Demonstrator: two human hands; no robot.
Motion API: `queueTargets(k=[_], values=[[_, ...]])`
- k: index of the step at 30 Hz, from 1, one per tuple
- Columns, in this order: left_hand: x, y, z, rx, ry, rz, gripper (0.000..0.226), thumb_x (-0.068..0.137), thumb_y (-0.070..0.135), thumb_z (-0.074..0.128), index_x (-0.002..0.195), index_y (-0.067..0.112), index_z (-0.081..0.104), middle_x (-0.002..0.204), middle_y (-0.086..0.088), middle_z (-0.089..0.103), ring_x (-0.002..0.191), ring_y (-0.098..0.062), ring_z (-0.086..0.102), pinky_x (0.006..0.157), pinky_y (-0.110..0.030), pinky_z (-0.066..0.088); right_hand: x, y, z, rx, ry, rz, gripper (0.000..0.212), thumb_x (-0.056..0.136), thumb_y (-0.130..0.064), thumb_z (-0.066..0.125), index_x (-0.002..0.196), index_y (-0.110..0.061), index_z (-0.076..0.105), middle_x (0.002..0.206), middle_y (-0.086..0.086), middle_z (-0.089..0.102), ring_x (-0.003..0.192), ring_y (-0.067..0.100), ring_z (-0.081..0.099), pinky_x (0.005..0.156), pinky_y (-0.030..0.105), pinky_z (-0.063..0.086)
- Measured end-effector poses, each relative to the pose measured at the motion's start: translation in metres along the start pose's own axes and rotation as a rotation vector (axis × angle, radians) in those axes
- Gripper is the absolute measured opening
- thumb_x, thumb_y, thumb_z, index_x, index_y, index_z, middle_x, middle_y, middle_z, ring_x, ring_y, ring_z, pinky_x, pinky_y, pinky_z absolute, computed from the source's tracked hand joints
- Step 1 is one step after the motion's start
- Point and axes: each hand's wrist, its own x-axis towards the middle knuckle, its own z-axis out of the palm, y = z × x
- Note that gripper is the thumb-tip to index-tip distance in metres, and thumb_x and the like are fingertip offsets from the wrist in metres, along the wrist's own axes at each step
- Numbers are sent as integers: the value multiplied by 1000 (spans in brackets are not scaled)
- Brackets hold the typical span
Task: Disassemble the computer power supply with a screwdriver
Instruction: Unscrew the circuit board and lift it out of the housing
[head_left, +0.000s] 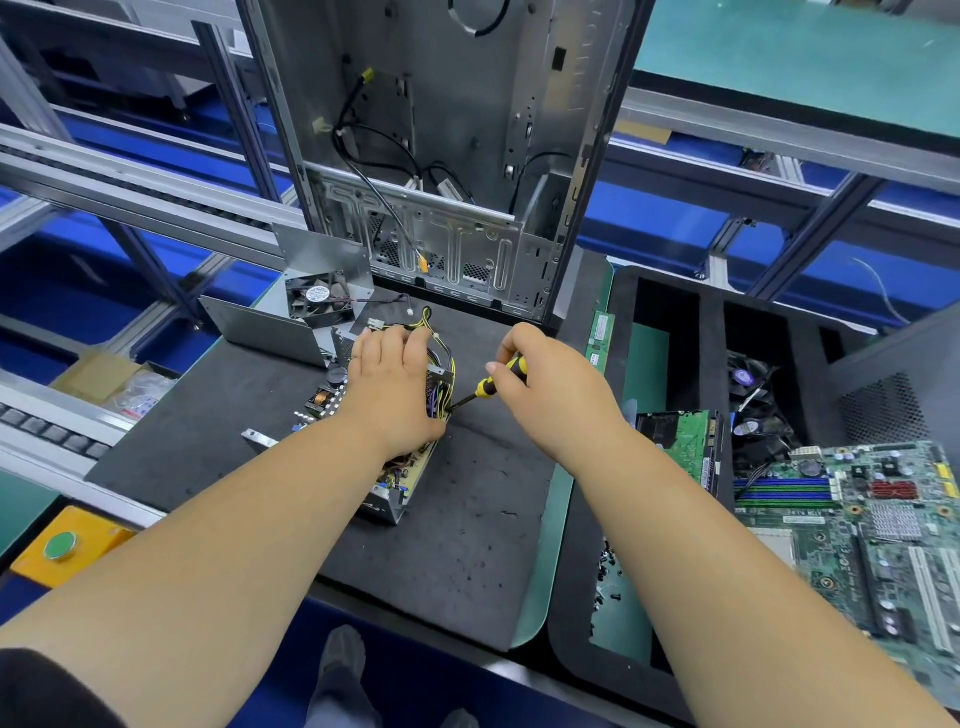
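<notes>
The opened power supply (397, 493) lies on a dark foam mat (483, 519), its circuit board and yellow and black wires exposed. My left hand (392, 384) presses down on top of it, fingers over the wire bundle. My right hand (545, 384) grips a yellow-and-black screwdriver (485, 387); its tip points left and down into the supply's right side, beside the wires. The supply's removed metal cover (260, 330) and its black fan (319, 299) lie just behind, at the mat's far left.
An empty computer case (441, 156) stands upright at the back of the mat. To the right, a black compartment tray (670, 306) holds fans, a hard drive (685, 441), loose screws and a green motherboard (883, 530). A yellow box with a green button (62, 545) sits at the left.
</notes>
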Motion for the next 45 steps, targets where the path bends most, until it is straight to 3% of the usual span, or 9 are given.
queueTargets(k=[8,13,17,20,22,30,33,37,45], values=[[-4,-1,-13,-184,-9,6,119,60,68,78,152,25,16,145,-3,23,139,-25,11,121,-45,5,-10,14,-24,112,68,81,13,97,-39,53,89,-28,50,73,-10,62,69,14,54,59,32,41],[-4,12,-35,-202,94,227,74,70,58,78,135,31,53,135,8,46,132,-22,33,113,-40,21,-19,26,-47,222,154,123,14,97,-36,54,84,-30,50,62,-28,56,55,6,47,54,29,32],[6,39,-44,-186,1,332,48,81,53,73,124,35,61,121,13,61,120,-17,49,105,-38,35,-25,33,-60,332,214,154,13,96,-34,53,84,-29,52,60,-22,57,50,9,39,53,30,37],[15,59,-44,-264,-58,336,26,86,41,72,110,31,71,102,9,69,102,-16,60,84,-28,43,-29,40,-67,380,240,175,13,95,-35,54,84,-29,52,56,-16,53,48,9,37,54,31,37],[21,69,-40,-276,-84,300,14,89,37,70,100,31,74,94,8,69,94,-16,60,71,-26,38,-31,46,-70,373,262,194,14,95,-35,55,82,-30,52,56,-12,50,50,10,37,55,32,36],[45,93,-5,-6,-276,176,19,94,25,60,108,29,73,111,0,69,107,-25,61,84,-32,49,-38,68,-73,334,288,302,18,97,-38,52,81,-31,48,72,-19,66,52,10,43,56,34,41],[53,103,9,119,-298,146,19,90,13,58,106,19,66,109,-6,65,102,-29,61,82,-37,51,-40,77,-71,306,260,346,16,97,-40,51,84,-32,48,80,-6,71,53,14,45,57,35,44],[57,107,18,117,-277,120,16,91,13,55,106,13,53,108,-8,61,101,-32,60,73,-36,41,-43,86,-71,313,239,369,16,97,-40,51,84,-32,46,86,-5,73,54,14,43,58,36,45],[45,101,-7,-4,-289,144,15,95,23,57,107,15,54,109,-4,61,104,-28,58,85,-38,48,-41,84,-67,471,349,415,18,92,-42,61,78,-31,55,68,-14,61,55,7,46,56,29,39]])
